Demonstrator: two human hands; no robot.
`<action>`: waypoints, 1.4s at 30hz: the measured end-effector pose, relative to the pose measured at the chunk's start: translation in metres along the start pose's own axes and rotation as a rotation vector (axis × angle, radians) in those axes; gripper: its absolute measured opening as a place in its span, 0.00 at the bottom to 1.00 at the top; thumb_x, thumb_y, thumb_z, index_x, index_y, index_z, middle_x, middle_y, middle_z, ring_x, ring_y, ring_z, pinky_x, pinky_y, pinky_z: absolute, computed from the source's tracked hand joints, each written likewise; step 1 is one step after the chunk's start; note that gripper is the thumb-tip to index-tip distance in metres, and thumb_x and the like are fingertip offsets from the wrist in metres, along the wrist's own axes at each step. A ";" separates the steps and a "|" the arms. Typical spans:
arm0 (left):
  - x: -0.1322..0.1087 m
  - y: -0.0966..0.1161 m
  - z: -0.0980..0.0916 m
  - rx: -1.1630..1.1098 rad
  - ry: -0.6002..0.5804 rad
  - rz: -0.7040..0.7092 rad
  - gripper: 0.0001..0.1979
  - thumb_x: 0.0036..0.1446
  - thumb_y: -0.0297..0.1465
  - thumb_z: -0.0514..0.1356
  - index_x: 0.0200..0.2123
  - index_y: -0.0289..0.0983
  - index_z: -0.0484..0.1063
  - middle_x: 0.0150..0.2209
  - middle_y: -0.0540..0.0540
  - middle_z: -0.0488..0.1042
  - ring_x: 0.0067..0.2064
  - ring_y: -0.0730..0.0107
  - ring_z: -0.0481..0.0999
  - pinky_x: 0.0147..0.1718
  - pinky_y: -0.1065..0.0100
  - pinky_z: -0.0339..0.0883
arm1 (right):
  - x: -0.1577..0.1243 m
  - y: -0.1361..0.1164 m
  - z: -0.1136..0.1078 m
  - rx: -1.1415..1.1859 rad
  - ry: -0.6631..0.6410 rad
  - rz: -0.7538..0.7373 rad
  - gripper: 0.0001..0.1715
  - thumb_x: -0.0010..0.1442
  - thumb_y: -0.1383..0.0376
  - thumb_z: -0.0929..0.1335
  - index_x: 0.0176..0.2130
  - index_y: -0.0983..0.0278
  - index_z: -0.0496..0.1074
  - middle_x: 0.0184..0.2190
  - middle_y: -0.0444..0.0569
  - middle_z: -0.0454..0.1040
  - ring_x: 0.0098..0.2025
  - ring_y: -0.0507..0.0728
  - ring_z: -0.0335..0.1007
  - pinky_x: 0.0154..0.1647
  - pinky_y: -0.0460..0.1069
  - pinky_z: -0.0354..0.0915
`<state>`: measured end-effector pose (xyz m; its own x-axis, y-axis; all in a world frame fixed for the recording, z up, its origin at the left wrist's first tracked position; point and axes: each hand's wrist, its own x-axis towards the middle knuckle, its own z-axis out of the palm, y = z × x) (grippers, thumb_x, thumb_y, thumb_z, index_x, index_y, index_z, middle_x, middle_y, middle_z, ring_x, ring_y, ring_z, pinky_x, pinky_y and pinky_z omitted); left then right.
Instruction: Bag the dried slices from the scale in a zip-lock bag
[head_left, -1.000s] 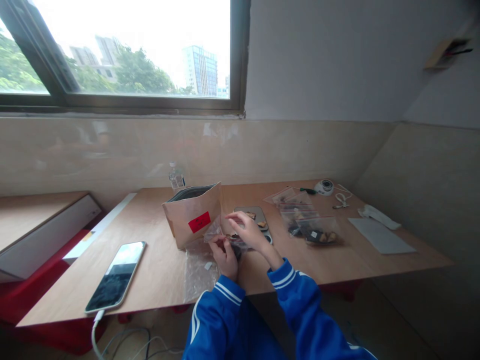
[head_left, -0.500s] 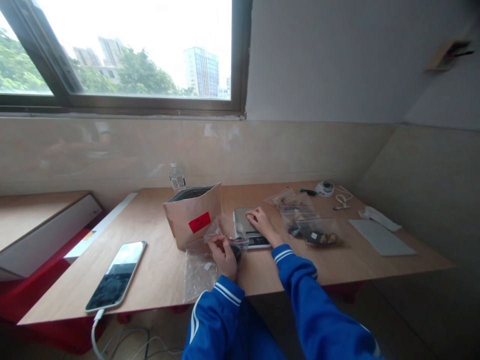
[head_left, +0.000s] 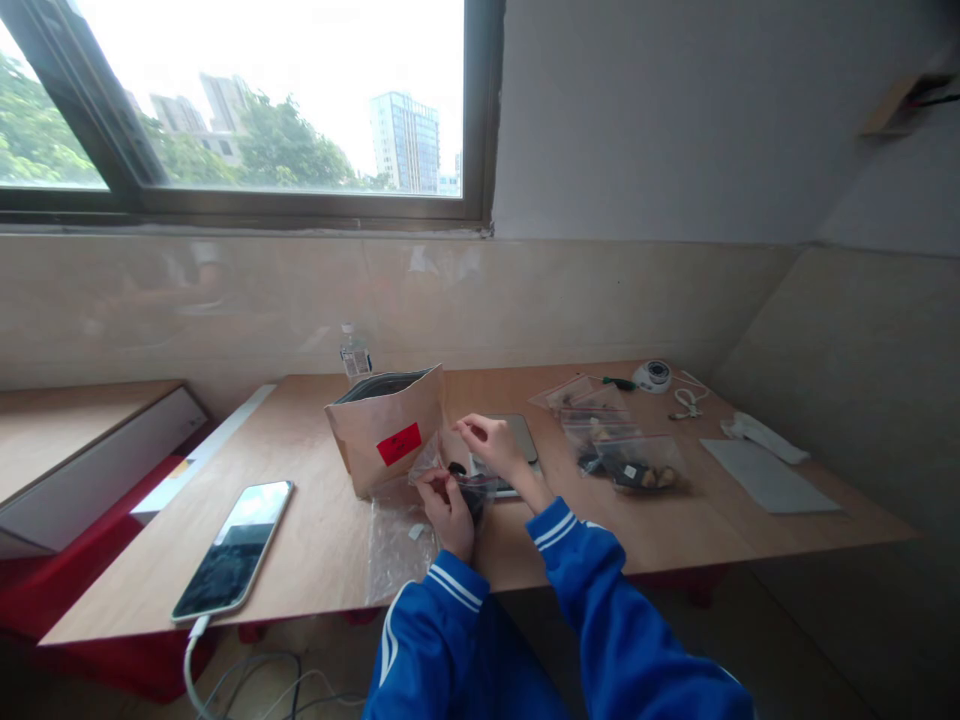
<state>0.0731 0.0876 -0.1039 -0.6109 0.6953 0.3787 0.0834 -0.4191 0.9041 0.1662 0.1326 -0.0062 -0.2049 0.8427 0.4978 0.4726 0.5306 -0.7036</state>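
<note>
Left hand [head_left: 448,514] pinches the clear bag [head_left: 481,489] near the desk's [head_left: 315,550] front edge; right hand [head_left: 492,448], finger closure indiscernible, hovers just beyond, toward the back edge.

No text, brand or number is legible. Marked surfaces: the upright paper bag [head_left: 361,462] carries a red label [head_left: 399,444] on its front face; its dark characters are too small to read. The bottle [head_left: 352,345] behind it bears a printed label [head_left: 355,364], likewise unreadable. A small white label [head_left: 632,470] shows at the filled zip bag [head_left: 670,452]; any print on it is indiscernible.
</note>
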 end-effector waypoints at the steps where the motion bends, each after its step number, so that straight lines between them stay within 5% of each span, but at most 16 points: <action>1: 0.000 0.001 0.000 0.006 0.005 0.010 0.09 0.56 0.38 0.54 0.34 0.38 0.62 0.32 0.47 0.67 0.31 0.67 0.71 0.32 0.65 0.66 | 0.002 -0.008 0.003 0.001 -0.013 -0.003 0.18 0.62 0.55 0.62 0.33 0.61 0.75 0.25 0.44 0.74 0.25 0.52 0.67 0.28 0.45 0.59; 4: 0.001 0.001 0.000 -0.007 0.007 0.007 0.09 0.56 0.38 0.54 0.34 0.38 0.61 0.32 0.48 0.66 0.30 0.68 0.70 0.31 0.66 0.65 | 0.010 -0.021 0.011 0.133 0.061 0.069 0.21 0.62 0.53 0.61 0.31 0.62 0.75 0.20 0.43 0.70 0.23 0.51 0.64 0.27 0.45 0.58; 9: -0.001 -0.004 0.000 -0.028 -0.007 -0.030 0.11 0.57 0.41 0.53 0.35 0.38 0.62 0.31 0.48 0.67 0.28 0.69 0.70 0.28 0.67 0.64 | 0.030 -0.020 0.028 0.522 0.367 0.386 0.30 0.64 0.50 0.53 0.27 0.63 0.70 0.16 0.42 0.63 0.19 0.51 0.60 0.22 0.45 0.57; 13: -0.003 -0.002 0.001 -0.072 -0.048 -0.090 0.13 0.58 0.44 0.52 0.36 0.39 0.60 0.24 0.52 0.65 0.20 0.73 0.65 0.20 0.69 0.60 | 0.035 -0.021 0.032 0.414 0.272 0.265 0.27 0.65 0.52 0.53 0.29 0.63 0.70 0.21 0.45 0.68 0.25 0.53 0.66 0.30 0.47 0.63; 16: -0.003 0.005 0.002 -0.197 -0.078 -0.124 0.12 0.58 0.43 0.53 0.35 0.41 0.57 0.21 0.56 0.59 0.15 0.77 0.58 0.14 0.71 0.55 | 0.017 -0.025 0.021 0.234 0.135 0.050 0.20 0.65 0.56 0.56 0.34 0.62 0.71 0.33 0.48 0.74 0.38 0.55 0.70 0.42 0.50 0.64; 18: -0.003 0.010 0.004 -0.263 -0.080 -0.119 0.11 0.59 0.42 0.53 0.35 0.42 0.57 0.21 0.57 0.58 0.15 0.78 0.57 0.14 0.71 0.55 | -0.005 -0.025 0.011 0.117 0.175 -0.009 0.17 0.65 0.58 0.58 0.37 0.62 0.71 0.38 0.50 0.73 0.44 0.56 0.68 0.49 0.52 0.62; 22: -0.004 0.015 0.003 -0.358 -0.060 -0.093 0.08 0.60 0.39 0.52 0.36 0.42 0.57 0.22 0.57 0.60 0.16 0.77 0.61 0.16 0.71 0.59 | -0.058 -0.015 0.006 0.144 0.295 0.137 0.18 0.62 0.56 0.63 0.49 0.61 0.67 0.49 0.53 0.69 0.51 0.58 0.65 0.53 0.54 0.61; 26: -0.009 0.016 -0.001 -0.386 -0.101 -0.023 0.09 0.59 0.36 0.56 0.36 0.41 0.57 0.24 0.56 0.64 0.18 0.79 0.64 0.17 0.73 0.60 | -0.091 0.000 0.023 0.428 0.248 0.300 0.37 0.54 0.55 0.71 0.58 0.60 0.58 0.58 0.56 0.64 0.58 0.61 0.62 0.56 0.56 0.62; 29: -0.013 0.017 -0.004 -0.386 -0.183 0.024 0.11 0.58 0.36 0.58 0.36 0.41 0.57 0.27 0.56 0.66 0.17 0.81 0.65 0.16 0.75 0.60 | -0.097 0.005 0.029 0.619 0.278 0.359 0.33 0.53 0.54 0.70 0.55 0.61 0.63 0.54 0.57 0.69 0.54 0.62 0.68 0.52 0.57 0.66; 35: -0.014 0.015 -0.007 -0.298 -0.340 0.184 0.09 0.58 0.35 0.57 0.37 0.40 0.59 0.29 0.53 0.65 0.19 0.81 0.64 0.17 0.75 0.60 | -0.102 0.003 0.007 0.608 0.399 0.441 0.17 0.53 0.53 0.71 0.36 0.64 0.75 0.36 0.52 0.79 0.41 0.60 0.76 0.45 0.54 0.70; 39: -0.002 0.026 -0.006 -0.051 -0.222 0.139 0.12 0.58 0.37 0.57 0.41 0.38 0.63 0.37 0.46 0.68 0.33 0.71 0.71 0.33 0.68 0.67 | -0.110 -0.002 -0.014 0.570 0.540 0.448 0.19 0.54 0.53 0.70 0.38 0.64 0.74 0.34 0.52 0.80 0.39 0.60 0.76 0.43 0.53 0.70; 42: 0.007 0.044 -0.007 0.097 -0.362 -0.046 0.16 0.58 0.40 0.57 0.46 0.38 0.66 0.46 0.41 0.69 0.47 0.62 0.71 0.48 0.60 0.64 | -0.115 -0.006 -0.032 0.569 0.672 0.435 0.20 0.55 0.52 0.69 0.41 0.65 0.72 0.30 0.51 0.80 0.36 0.59 0.77 0.41 0.53 0.71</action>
<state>0.0665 0.0696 -0.0625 -0.2994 0.8805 0.3675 0.1470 -0.3380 0.9296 0.2144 0.0294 -0.0426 0.5030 0.8413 0.1982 -0.1288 0.2997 -0.9453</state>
